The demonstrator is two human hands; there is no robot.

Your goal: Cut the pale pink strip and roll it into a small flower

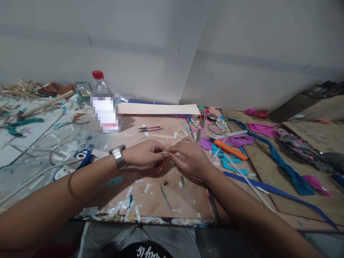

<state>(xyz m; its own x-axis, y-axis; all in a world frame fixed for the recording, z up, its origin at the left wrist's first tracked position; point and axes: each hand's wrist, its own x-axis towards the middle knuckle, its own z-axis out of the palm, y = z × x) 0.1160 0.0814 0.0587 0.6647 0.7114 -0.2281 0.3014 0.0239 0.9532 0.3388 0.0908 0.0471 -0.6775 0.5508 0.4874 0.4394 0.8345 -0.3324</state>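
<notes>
Scrap-strewn wooden worktop [188, 202]. Above it, right hand [190, 157] and left hand [145, 154] meet, fingertips narrowed. Orange utility knife [231, 149] rightward; thread snips [156, 128] beyond. Thin white strip [163, 153] at fingertips, left pinching it; right's grip unclear.

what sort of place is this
Likely a craft workshop: an orange cutter and small pink-handled snips lie on a worktop scattered with coloured scraps.

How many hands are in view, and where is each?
2: the left hand, with a metal watch on its wrist, and the right hand, both pinching a thin white piece above the table. No other hand shows.
</notes>
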